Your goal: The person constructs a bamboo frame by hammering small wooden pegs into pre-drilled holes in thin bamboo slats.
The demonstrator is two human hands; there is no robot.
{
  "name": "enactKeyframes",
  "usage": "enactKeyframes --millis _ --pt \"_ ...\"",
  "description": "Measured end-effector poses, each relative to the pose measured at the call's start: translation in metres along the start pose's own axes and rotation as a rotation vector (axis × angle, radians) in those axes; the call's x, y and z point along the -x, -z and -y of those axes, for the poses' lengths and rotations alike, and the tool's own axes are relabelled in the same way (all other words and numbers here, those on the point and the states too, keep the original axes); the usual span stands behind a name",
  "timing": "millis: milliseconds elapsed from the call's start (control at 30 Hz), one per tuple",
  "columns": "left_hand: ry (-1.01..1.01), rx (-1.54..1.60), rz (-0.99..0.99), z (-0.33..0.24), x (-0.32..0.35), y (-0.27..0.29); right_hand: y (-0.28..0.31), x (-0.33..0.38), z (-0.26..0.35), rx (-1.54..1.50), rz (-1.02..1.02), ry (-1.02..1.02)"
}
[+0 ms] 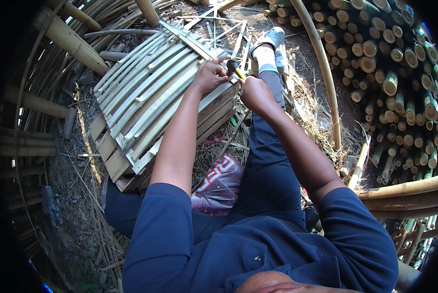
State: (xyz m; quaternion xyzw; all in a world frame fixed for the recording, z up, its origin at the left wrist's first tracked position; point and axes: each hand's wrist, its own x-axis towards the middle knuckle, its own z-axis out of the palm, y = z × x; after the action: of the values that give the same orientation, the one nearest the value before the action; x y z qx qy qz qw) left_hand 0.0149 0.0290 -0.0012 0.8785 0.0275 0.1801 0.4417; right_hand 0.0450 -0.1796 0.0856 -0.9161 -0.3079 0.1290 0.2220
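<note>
A hammer (240,73) with a dark head and a yellow handle is gripped in my right hand (256,94). Its head rests close to the fingertips of my left hand (211,76), at the far right corner of a slatted bamboo crate (167,90). The left fingers are pinched together there; whatever is between them is too small to make out. Pale strips run side by side across the crate's top, with a crosswise strip (187,40) along its far edge. The crate stands between my legs, to the left of my outstretched right leg (267,146).
A large stack of cut bamboo poles (390,83) fills the right side. A curved bamboo post (321,63) rises before it. Bamboo framing (70,41) stands at the left. A dark printed bag (222,183) lies between my legs. Straw and offcuts (316,119) litter the ground.
</note>
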Motion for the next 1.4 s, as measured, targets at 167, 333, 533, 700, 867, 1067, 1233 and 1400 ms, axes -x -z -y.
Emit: enactKeyframes --millis 167,333,533,700,867,1067,1233,1400 --pt "0.067 -0.092 -0.053 -0.001 0.005 -0.004 0.007 0.010 0.010 -0.125 -0.191 -0.034" --pt "0.049 -0.201 -0.058 -0.007 0.006 -0.003 0.002 0.004 0.004 -0.091 -0.109 -0.025" --pt "0.011 -0.086 -0.072 0.009 0.008 -0.003 0.003 0.006 0.007 -0.073 -0.042 -0.026" --pt "-0.041 -0.147 -0.047 -0.002 -0.002 -0.004 -0.009 0.001 -0.005 -0.060 -0.037 -0.057" --pt "-0.020 -0.005 -0.070 -0.002 0.007 -0.001 -0.015 0.007 -0.015 -0.239 -0.201 -0.039" --pt "-0.047 0.073 -0.077 0.001 0.007 0.002 -0.015 0.015 -0.019 -0.331 -0.198 -0.102" --pt "-0.017 -0.022 -0.167 -0.003 0.005 -0.004 -0.011 0.019 -0.024 -0.339 -0.190 -0.110" --pt "0.020 -0.214 -0.093 -0.007 -0.004 0.005 -0.003 0.025 -0.031 -0.385 -0.158 -0.141"
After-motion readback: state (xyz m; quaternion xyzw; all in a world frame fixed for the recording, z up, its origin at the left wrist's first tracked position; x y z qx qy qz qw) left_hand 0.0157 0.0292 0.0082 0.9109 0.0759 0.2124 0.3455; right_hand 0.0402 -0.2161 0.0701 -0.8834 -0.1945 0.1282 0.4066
